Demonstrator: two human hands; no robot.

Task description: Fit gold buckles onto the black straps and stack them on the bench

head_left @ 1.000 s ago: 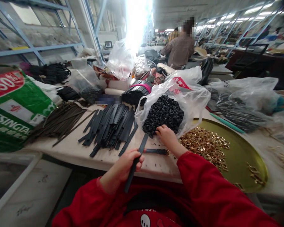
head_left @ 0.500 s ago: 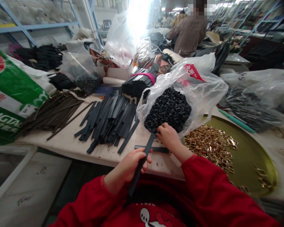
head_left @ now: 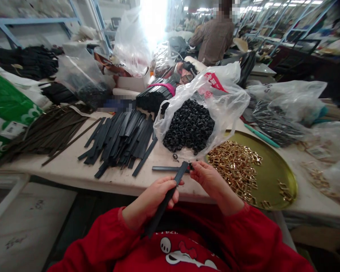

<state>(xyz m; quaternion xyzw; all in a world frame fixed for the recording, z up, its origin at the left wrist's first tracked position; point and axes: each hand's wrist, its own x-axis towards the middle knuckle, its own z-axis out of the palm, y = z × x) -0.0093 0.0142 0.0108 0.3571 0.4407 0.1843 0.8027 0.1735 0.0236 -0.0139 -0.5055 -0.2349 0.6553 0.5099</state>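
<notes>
My left hand (head_left: 161,194) is closed around a flat black strap (head_left: 181,172), which slants up and away from my lap. Between the fingertips of my right hand (head_left: 208,175) is a small black loop (head_left: 190,166), close beside the strap's far end. Another black strap (head_left: 166,169) lies crosswise on the table just behind. Beyond the hands, an open clear plastic bag (head_left: 229,100) holds a heap of black loops (head_left: 188,126). One loose loop (head_left: 175,156) lies on the table in front of the bag.
Black straps (head_left: 124,139) are piled left of the bag, with brown strips (head_left: 53,130) farther left. At right, a gold tray (head_left: 272,151) bears gold metal buckles (head_left: 238,170). A bundle of strips (head_left: 154,94) sits behind. A person (head_left: 214,39) stands in the background.
My right hand has drawn back from the heap of loops toward the strap's end, now with one loop in its fingers. My left hand still grips the strap. The view has shifted to the right.
</notes>
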